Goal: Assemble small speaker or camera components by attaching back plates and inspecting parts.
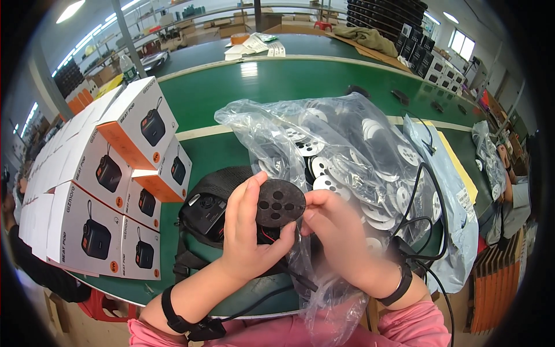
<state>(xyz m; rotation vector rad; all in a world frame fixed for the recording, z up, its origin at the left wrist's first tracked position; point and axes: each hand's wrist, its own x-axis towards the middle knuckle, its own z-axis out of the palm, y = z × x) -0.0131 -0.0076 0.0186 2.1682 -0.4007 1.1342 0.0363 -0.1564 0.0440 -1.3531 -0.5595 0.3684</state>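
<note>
A round black disc (281, 198) with several holes is held up in front of me between both hands. My left hand (245, 217) grips it by its left side and lower edge, fingers behind and thumb below. The fingertips of my right hand (335, 222) pinch its right edge. Behind the hands lies a clear plastic bag (254, 113) full of white discs (328, 184) with black holes. A black mesh bag (231, 179) sits behind my left hand, with a dark boxy device (202, 215) against it, partly hidden by that hand.
White and orange product boxes (87, 231) are stacked at the left. Black cables (425, 214) and a pale plastic mailer (457, 248) lie on the right. Beyond runs a green conveyor belt (300, 75) carrying a few dark pieces. Another person's arm (509, 179) shows at the far right.
</note>
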